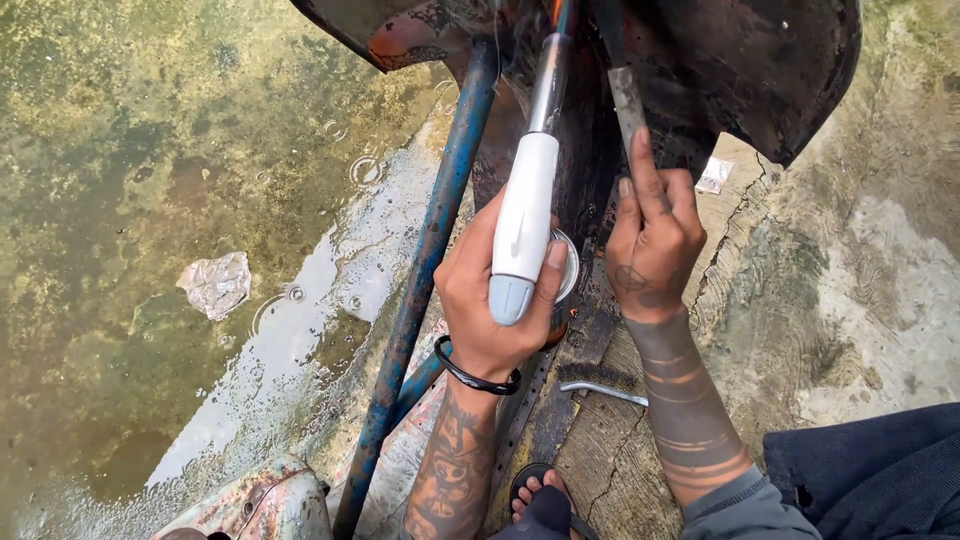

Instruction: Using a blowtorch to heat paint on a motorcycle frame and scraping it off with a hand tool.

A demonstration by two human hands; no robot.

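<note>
My left hand (492, 300) grips a white blowtorch (527, 205) with a grey end cap and a metal nozzle; an orange flame shows at its tip at the top of the view. My right hand (652, 235) holds a flat metal blade (627, 102), index finger laid along it, pressed against a dark, rusty curved metal panel (760, 70). A round metal can (566, 265) sits partly hidden behind the left hand. A black band circles my left wrist.
A blue painted metal tube (432, 235) runs diagonally beside the left hand. A bent metal hex key (603, 391) lies on the cracked concrete. Wet, mossy ground with a crumpled plastic scrap (214, 284) lies left. A sandalled foot (540, 495) shows at the bottom.
</note>
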